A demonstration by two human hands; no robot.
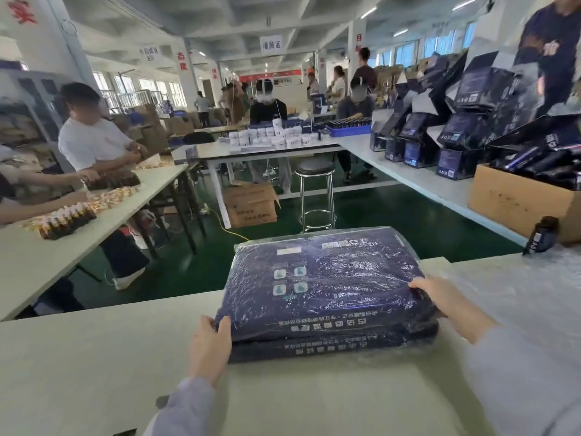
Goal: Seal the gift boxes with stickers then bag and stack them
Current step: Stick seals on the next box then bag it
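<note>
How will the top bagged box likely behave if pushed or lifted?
Probably stiff: the top bagged box shows flat faces and straight edges where the left hand and right hand grip it. Likely slippery: glossy, wrinkled film lies against the lower box, also wrapped. Broad and flat, so unlikely to tip.

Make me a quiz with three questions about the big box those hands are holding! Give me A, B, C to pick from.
1. Where does the top gift box lie?
A. on the lower box
B. on a stool
C. on the floor

2. What colour is it?
A. red
B. dark blue
C. yellow

3. What covers it?
A. nothing
B. a cloth
C. a shiny clear bag

Answers:
1 A: its near edge sits above another box's edge on the table.
2 B: navy shows through the wrap.
3 C: crinkled plastic glints over it, where the left hand and right hand grip its sides.
</note>
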